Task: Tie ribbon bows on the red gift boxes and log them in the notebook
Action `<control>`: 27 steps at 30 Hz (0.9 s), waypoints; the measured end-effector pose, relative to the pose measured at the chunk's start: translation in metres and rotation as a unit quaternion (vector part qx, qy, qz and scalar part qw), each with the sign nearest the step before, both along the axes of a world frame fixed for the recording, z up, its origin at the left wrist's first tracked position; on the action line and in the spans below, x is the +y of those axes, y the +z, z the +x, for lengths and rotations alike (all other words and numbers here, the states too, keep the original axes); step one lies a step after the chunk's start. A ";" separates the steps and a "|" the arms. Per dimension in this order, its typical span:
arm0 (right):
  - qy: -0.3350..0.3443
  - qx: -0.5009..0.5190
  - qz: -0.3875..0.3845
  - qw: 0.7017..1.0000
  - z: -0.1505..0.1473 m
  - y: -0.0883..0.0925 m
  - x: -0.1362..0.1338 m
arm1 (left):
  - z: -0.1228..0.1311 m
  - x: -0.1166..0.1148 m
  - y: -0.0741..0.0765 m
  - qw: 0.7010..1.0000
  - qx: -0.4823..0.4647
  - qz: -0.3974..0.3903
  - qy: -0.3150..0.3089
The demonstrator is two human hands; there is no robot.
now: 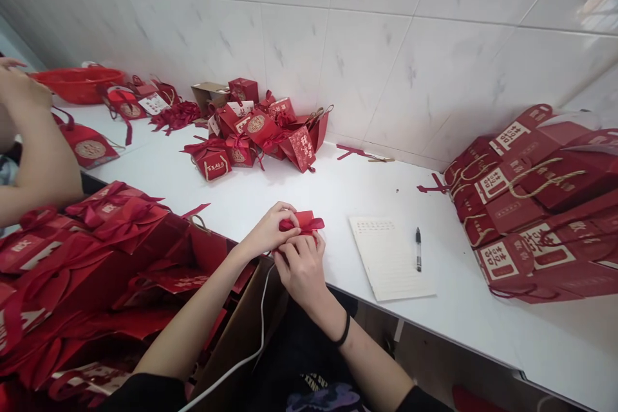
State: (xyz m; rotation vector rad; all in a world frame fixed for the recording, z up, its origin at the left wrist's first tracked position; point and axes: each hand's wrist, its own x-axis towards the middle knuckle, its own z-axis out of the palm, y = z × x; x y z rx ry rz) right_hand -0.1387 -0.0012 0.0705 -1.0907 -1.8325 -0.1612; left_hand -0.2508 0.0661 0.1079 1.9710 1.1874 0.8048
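A small red gift box (pixel 304 215) with a dark pink ribbon (pixel 313 225) across it is between my two hands, at the front edge of the white table. My left hand (pixel 274 226) holds the box and ribbon from the left, its fingers curled in at the top. From the near side my right hand (pixel 303 264) grips it with bent fingers, a black band on the wrist. Much of the box is hidden by my fingers, and I cannot make out exactly which part each fingertip pinches.
Many ribboned red boxes (pixel 109 206) fill a carton at left. More boxes (pixel 261 129) lie heaped near the wall. Red gift bags (pixel 526 206) stand at right. A notepad (pixel 386 270) and pen (pixel 418 250) lie nearby. Another person's arm (pixel 43 135) is beside a red basin (pixel 80 85). A white cable (pixel 263 315) hangs by my lap.
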 end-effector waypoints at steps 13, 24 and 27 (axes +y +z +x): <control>0.112 0.085 0.047 0.989 0.008 -0.007 0.002 | 0.008 -0.014 -0.007 0.994 -0.069 -0.002 0.084; 0.095 0.144 -0.027 0.985 0.056 0.002 -0.016 | 0.005 -0.016 -0.009 0.994 -0.080 -0.006 0.078; 0.044 0.188 -0.255 0.948 0.068 0.001 -0.019 | 0.004 -0.018 -0.011 0.995 -0.080 -0.008 0.065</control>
